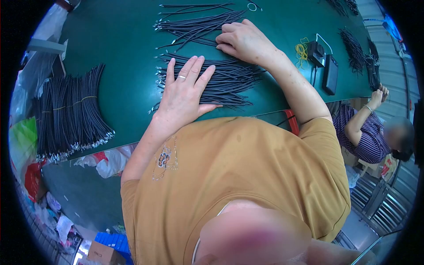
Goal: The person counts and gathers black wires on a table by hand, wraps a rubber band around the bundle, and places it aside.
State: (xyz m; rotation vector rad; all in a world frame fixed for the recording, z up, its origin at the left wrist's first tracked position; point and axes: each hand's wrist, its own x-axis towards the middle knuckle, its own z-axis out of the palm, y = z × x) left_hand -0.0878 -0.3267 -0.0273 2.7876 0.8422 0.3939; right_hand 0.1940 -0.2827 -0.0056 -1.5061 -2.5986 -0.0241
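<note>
My left hand [185,86], with a ring on one finger, lies spread and palm down on the left part of a pile of black cables [229,81] with silvery ends. Beyond it, my right hand [240,39] rests with curled fingers at the right part of a second group of black cables [198,26]. Its fingertips touch or lie over those cables; what they may grip is hidden. A few separate cables [194,6] lie at the far side, near a small white ring [251,6].
Banded black cables [66,110] lie on the green table [128,57] at left. A black adapter [316,54], a black box [330,75] and yellow cord [301,51] lie at right. Another person [362,128] handles cables [372,70] at the far right.
</note>
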